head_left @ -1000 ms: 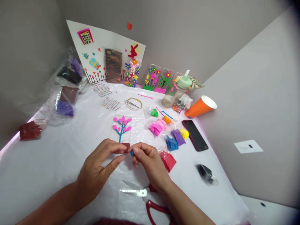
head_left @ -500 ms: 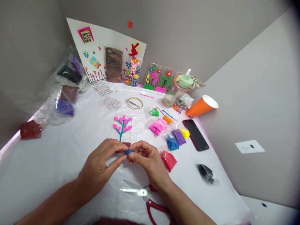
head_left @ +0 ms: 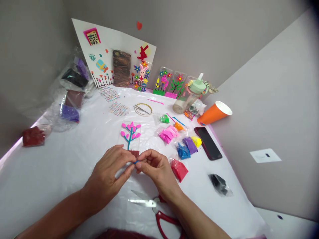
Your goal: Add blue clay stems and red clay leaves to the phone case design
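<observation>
Between the fingertips of both hands is a small piece of blue clay (head_left: 136, 162), mostly covered by the fingers. My left hand (head_left: 109, 171) pinches it from the left, and my right hand (head_left: 156, 171) pinches it from the right. Just beyond the fingers lies a clear phone case (head_left: 137, 141) bearing a clay plant (head_left: 130, 134) with a teal stem, pink leaves and a brown pot (head_left: 135, 153). The fingers hide the lower end of the case. Under my right wrist lie red-handled scissors (head_left: 156, 204), blades open and pointing left.
Bagged clay in several colours, including pink clay (head_left: 168, 134) and red clay (head_left: 178, 170), lies to the right. Beyond are a phone (head_left: 208, 143), an orange cup (head_left: 214, 113) and a bottle (head_left: 186, 98). Tweezers (head_left: 141, 109) and gem sheets (head_left: 118, 109) lie farther back.
The fingers have closed further over the blue clay, so less of it shows. My left fingers have shifted slightly, and more of the brown pot is visible.
</observation>
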A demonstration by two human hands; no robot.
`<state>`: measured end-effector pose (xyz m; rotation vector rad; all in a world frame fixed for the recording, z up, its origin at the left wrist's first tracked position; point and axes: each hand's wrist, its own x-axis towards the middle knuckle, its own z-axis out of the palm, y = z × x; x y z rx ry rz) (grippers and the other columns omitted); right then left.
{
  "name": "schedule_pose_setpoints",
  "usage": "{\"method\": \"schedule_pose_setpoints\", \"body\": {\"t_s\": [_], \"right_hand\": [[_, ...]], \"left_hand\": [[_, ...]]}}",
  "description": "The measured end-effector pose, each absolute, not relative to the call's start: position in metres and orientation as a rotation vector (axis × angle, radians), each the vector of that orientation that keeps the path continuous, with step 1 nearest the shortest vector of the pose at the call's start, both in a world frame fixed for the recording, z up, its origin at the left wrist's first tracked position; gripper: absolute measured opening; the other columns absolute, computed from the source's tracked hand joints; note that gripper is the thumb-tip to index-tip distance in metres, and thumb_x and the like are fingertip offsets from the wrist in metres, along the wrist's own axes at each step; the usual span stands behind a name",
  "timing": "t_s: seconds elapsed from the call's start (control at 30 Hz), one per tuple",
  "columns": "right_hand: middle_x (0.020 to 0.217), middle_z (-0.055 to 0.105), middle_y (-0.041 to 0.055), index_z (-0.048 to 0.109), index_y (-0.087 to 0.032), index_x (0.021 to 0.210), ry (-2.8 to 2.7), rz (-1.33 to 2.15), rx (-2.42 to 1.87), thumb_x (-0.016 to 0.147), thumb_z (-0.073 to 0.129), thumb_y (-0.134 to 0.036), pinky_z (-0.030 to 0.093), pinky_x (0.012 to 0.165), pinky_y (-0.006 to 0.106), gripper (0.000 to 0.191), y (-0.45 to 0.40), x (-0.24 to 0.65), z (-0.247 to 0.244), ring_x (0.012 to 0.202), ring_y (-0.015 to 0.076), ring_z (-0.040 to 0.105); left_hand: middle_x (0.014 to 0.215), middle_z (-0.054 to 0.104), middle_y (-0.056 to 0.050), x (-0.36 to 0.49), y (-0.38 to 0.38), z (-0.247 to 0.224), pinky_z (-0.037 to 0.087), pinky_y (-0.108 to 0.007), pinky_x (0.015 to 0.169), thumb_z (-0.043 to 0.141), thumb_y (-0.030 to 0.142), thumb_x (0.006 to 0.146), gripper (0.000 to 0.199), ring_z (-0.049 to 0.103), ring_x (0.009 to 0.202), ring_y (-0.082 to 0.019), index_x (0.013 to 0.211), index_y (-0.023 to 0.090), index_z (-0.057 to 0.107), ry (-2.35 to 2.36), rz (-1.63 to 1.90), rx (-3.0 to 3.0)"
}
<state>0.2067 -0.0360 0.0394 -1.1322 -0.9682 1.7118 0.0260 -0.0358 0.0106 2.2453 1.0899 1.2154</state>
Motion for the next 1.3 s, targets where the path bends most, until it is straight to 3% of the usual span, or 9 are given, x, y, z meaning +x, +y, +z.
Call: {"method": "schedule_pose_setpoints", "body": {"t_s": [0.33, 0.47, 0.57, 0.67, 0.77, 0.93, 1.03, 1.17, 1.3], "right_hand": [[0.071, 0.058, -0.0044, 0.067, -0.020, 0.080, -1.140, 1.585, -1.200, 0.074, 0.085, -0.028, 0.037, 0.059, 0.022, 0.020, -0.039, 0.204, 0.040, 0.063, 0.0096, 0.045], [0.071, 0.060, -0.0041, 0.068, -0.021, 0.084, -1.093, 1.810, -1.018, 0.072, 0.089, -0.033, 0.040, 0.058, 0.022, 0.026, -0.041, 0.206, 0.047, 0.061, 0.0096, 0.049], [0.079, 0.068, -0.0004, 0.073, -0.022, 0.094, -1.051, 1.875, -0.938, 0.080, 0.083, -0.040, 0.048, 0.063, 0.026, 0.025, -0.041, 0.209, 0.047, 0.062, 0.0116, 0.058], [0.092, 0.073, 0.0021, 0.077, -0.024, 0.102, -1.057, 1.790, -0.945, 0.089, 0.075, -0.039, 0.051, 0.072, 0.028, 0.021, -0.039, 0.211, 0.042, 0.068, 0.0119, 0.062], [0.087, 0.073, 0.0013, 0.079, -0.023, 0.102, -1.031, 1.722, -0.969, 0.092, 0.072, -0.035, 0.051, 0.078, 0.027, 0.017, -0.037, 0.212, 0.037, 0.073, 0.0120, 0.062], [0.082, 0.073, 0.0011, 0.077, -0.021, 0.096, -0.878, 1.714, -1.006, 0.085, 0.079, -0.035, 0.052, 0.077, 0.028, 0.018, -0.034, 0.212, 0.035, 0.070, 0.0121, 0.063], [0.077, 0.074, 0.0001, 0.075, -0.020, 0.096, -0.824, 1.703, -1.026, 0.078, 0.085, -0.031, 0.053, 0.079, 0.028, 0.023, -0.032, 0.211, 0.034, 0.071, 0.0128, 0.067], [0.078, 0.074, -0.0002, 0.074, -0.020, 0.093, -0.830, 1.734, -1.020, 0.074, 0.089, -0.031, 0.053, 0.066, 0.024, 0.027, -0.033, 0.211, 0.033, 0.062, 0.0112, 0.066], [0.060, 0.065, -0.0037, 0.070, -0.018, 0.086, -0.922, 1.744, -1.014, 0.083, 0.081, -0.044, 0.041, 0.050, 0.019, 0.029, -0.035, 0.212, 0.033, 0.047, 0.0070, 0.053]], "left_hand": [[0.085, 0.065, 0.001, 0.027, -0.037, 0.015, 0.046, -0.048, 0.108, 0.056, 0.011, 0.090, 0.013, 0.063, 0.085, -0.018, 0.093, 0.023, 0.060, 1.131, 1.163, 2.297], [0.086, 0.069, 0.001, 0.023, -0.035, 0.022, 0.057, -0.031, 0.085, 0.058, 0.027, 0.091, 0.008, 0.068, 0.086, -0.019, 0.087, 0.025, 0.064, 1.324, 1.151, 1.876], [0.087, 0.076, 0.000, 0.019, -0.030, 0.025, 0.060, -0.025, 0.073, 0.065, 0.040, 0.090, 0.016, 0.073, 0.081, -0.018, 0.093, 0.025, 0.071, 1.332, 1.088, 1.510], [0.091, 0.081, -0.001, 0.016, -0.027, 0.022, 0.063, -0.027, 0.080, 0.068, 0.046, 0.090, 0.024, 0.077, 0.085, -0.020, 0.102, 0.027, 0.076, 1.237, 1.030, 1.289], [0.097, 0.082, -0.002, 0.015, -0.026, 0.016, 0.063, -0.033, 0.090, 0.069, 0.048, 0.091, 0.028, 0.078, 0.093, -0.022, 0.107, 0.028, 0.077, 1.200, 0.984, 1.219], [0.110, 0.081, -0.005, 0.013, -0.028, 0.012, 0.056, -0.044, 0.106, 0.066, 0.042, 0.094, 0.029, 0.076, 0.108, -0.027, 0.118, 0.027, 0.074, 1.092, 0.936, 1.070], [0.111, 0.081, -0.005, 0.013, -0.028, 0.012, 0.058, -0.042, 0.103, 0.069, 0.043, 0.092, 0.033, 0.076, 0.108, -0.026, 0.121, 0.028, 0.073, 1.085, 0.943, 1.020], [0.097, 0.080, -0.002, 0.012, -0.026, 0.013, 0.061, -0.032, 0.092, 0.076, 0.046, 0.087, 0.027, 0.076, 0.093, -0.020, 0.104, 0.025, 0.076, 1.133, 1.011, 0.996], [0.069, 0.070, 0.005, 0.012, -0.025, 0.016, 0.058, -0.021, 0.074, 0.078, 0.045, 0.085, 0.022, 0.068, 0.070, -0.012, 0.088, 0.024, 0.072, 1.093, 1.079, 0.925]]}}
